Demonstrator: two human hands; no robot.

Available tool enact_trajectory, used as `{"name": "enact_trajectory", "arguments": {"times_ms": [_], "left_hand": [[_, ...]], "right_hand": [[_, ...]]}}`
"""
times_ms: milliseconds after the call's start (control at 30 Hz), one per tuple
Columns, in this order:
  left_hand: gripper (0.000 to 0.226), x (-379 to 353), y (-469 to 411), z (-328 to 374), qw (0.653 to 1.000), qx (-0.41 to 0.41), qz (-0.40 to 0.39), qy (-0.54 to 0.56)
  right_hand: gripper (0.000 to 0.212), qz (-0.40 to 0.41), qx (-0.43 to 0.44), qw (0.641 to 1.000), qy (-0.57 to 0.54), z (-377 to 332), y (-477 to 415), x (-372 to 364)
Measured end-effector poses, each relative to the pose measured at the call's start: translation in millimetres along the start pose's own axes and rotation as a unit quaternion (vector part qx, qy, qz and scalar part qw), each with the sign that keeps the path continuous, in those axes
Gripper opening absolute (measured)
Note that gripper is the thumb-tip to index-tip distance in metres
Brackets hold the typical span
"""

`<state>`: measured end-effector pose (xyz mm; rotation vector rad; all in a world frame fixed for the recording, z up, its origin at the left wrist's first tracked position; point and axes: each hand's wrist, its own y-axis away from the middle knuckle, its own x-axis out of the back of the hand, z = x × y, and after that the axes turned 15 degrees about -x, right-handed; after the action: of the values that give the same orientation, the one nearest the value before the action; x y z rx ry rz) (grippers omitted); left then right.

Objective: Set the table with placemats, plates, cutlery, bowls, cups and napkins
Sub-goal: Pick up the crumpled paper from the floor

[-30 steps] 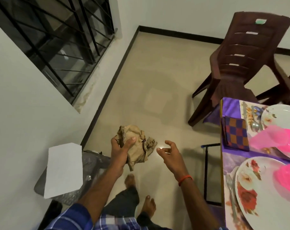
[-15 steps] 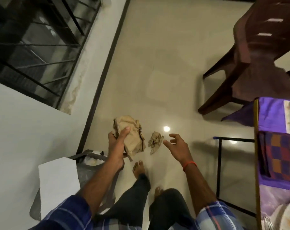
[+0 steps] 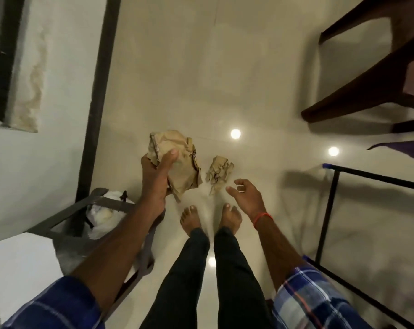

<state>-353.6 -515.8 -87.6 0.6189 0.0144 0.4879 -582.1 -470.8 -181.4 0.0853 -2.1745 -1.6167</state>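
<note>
My left hand grips a crumpled wad of brown paper above the floor, thumb pressed across its front. A smaller scrap of crumpled brown paper lies on the pale floor just ahead of my bare feet. My right hand hovers beside and below that scrap with its fingers spread and loosely curled, holding nothing. The set table is out of view except for a corner of purple cloth at the right edge.
A grey bin with a white bag inside stands at my left by the wall, its white lid swung open. A dark brown plastic chair stands at upper right. A black metal frame runs along the right.
My view has tipped down from the table to the floor. A small scrap came off the paper wad and now lies on the floor. My right hand has dropped lower beside it.
</note>
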Motion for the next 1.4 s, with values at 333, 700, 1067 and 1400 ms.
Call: {"name": "enact_trajectory", "arguments": {"times_ms": [333,700,1067,1400], "left_hand": [[0.084,-15.7,-109.9,-124.3,1.000,0.000,-0.021,-0.020],[0.091,-11.5,-167.5,-204.1,0.999,-0.002,0.007,0.032],[0.092,-12.7,-116.2,-91.5,0.993,-0.075,0.016,0.093],[0.070,45.1,-4.5,92.8,0.982,-0.167,-0.029,0.085]], "right_hand": [[0.080,0.050,-0.009,0.996,0.076,6.0,-185.4,-72.0],[0.079,0.053,0.019,0.989,0.138,28.5,-334.9,-141.1],[0.052,0.036,0.153,0.980,-0.120,-19.1,-147.4,-50.5],[0.068,-0.185,0.311,0.881,-0.304,-144.1,149.5,77.3]]}}
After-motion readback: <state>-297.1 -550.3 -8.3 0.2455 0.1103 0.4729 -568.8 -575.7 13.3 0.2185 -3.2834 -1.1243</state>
